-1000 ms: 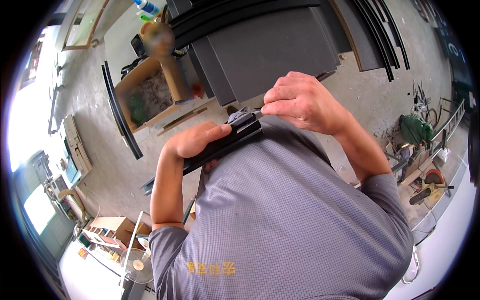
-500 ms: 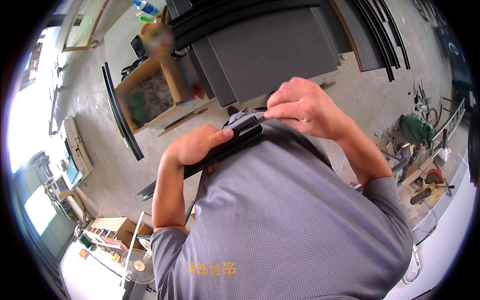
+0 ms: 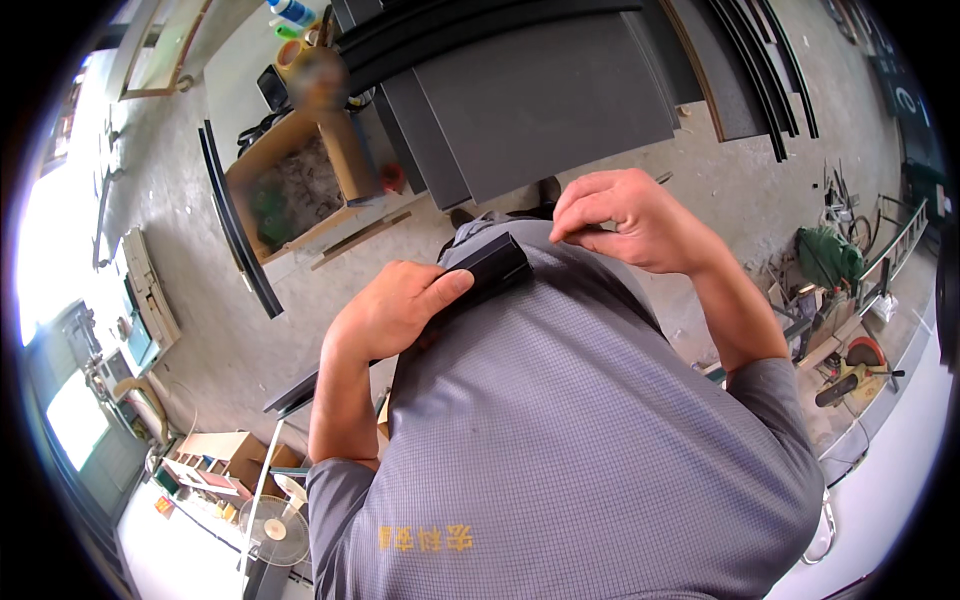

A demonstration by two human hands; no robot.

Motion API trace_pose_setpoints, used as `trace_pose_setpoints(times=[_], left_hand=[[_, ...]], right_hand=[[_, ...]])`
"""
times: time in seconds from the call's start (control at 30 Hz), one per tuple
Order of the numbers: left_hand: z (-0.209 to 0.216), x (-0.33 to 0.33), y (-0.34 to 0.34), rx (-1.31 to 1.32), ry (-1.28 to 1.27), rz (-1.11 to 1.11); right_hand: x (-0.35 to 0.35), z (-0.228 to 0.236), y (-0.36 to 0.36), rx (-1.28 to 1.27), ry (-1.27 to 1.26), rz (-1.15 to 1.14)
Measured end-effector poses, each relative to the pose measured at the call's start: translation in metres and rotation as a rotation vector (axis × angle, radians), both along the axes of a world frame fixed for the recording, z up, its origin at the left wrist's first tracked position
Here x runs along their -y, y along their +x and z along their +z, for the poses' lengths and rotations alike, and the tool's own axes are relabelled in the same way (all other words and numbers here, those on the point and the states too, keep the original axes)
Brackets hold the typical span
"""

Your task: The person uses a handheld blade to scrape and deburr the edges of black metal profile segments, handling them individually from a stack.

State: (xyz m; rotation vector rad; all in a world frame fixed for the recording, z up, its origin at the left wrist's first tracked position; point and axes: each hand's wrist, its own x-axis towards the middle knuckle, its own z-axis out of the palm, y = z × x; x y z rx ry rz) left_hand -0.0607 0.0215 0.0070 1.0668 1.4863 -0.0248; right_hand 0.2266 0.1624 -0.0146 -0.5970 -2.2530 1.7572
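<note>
My left hand (image 3: 392,310) is closed around a long black profile bar (image 3: 492,266), thumb on top, close against my grey shirt. The bar's near end reaches past my thumb toward the middle. Its other end (image 3: 290,392) shows beyond my left forearm. To the right of the bar's end and apart from it is my right hand (image 3: 628,222), its thumb and forefinger drawn together in a pinch. Whatever lies between those fingertips, if anything, is too small to make out.
Ahead stands a dark grey panel stack (image 3: 540,110) with long black strips across its far side. An open cardboard box (image 3: 350,165) is left of it, beside leaning black strips (image 3: 235,220). Tools and a green bag (image 3: 828,255) lie at the right. A fan (image 3: 274,530) stands lower left.
My right hand has moved away from the bar's end, up and to the right. The bar has turned in my left hand, so its open slot no longer faces up.
</note>
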Motion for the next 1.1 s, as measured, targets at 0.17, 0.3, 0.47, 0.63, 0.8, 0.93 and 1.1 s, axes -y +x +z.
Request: trace_pose_setpoints(times=[0.17,0.3,0.47,0.63,0.8,0.93,1.1], left_hand=[[0.006,0.007,0.006,-0.078,0.094,-0.031],[0.017,0.007,0.009,-0.267,0.099,0.180],[0.021,0.009,0.016,-0.363,0.278,0.117],[0.021,0.009,0.017,-0.349,0.243,0.103],[0.019,0.009,0.017,-0.352,0.278,0.081],[0.020,0.009,0.018,-0.352,0.287,0.073],[0.021,0.007,0.019,-0.350,0.263,0.085]], right_hand=[[0.002,-0.002,-0.001,0.013,0.027,0.034],[0.001,0.013,0.013,-0.071,-0.187,0.073],[0.000,0.008,-0.007,-0.207,0.736,-0.077],[0.006,0.004,-0.018,-0.221,0.964,-0.053],[0.007,-0.003,-0.020,-0.220,0.997,-0.064],[0.006,-0.005,-0.021,-0.212,0.998,-0.085],[0.008,-0.004,-0.019,-0.184,0.995,-0.077]])
